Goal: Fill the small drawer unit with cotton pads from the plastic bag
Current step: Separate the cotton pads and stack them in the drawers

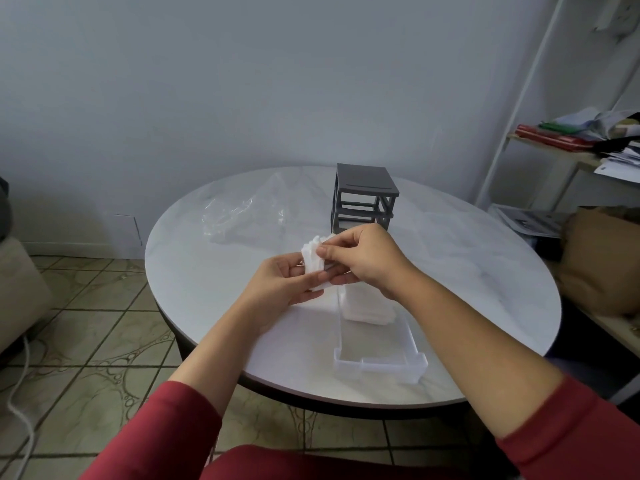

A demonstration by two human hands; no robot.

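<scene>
While both hands meet above a round white bench (450, 271), the left hand (285, 282) cups a small stack of white cotton pads (313, 259) and the right hand (363, 258) pinches its top edge. Just below this grip a clear drawer (381, 367) holds more pads. Beyond it stand the grey drawer frame (365, 199) and, further left, a crumpled clear bag (239, 213).

Both forearms reach forward from rolled-up red sleeves (568, 431) and meet at a shared grip. The left hand (284, 284) cups from below, palm up, fingers curled. The right hand (363, 258) pinches from above, thumb against bent fingertips (322, 252).
</scene>
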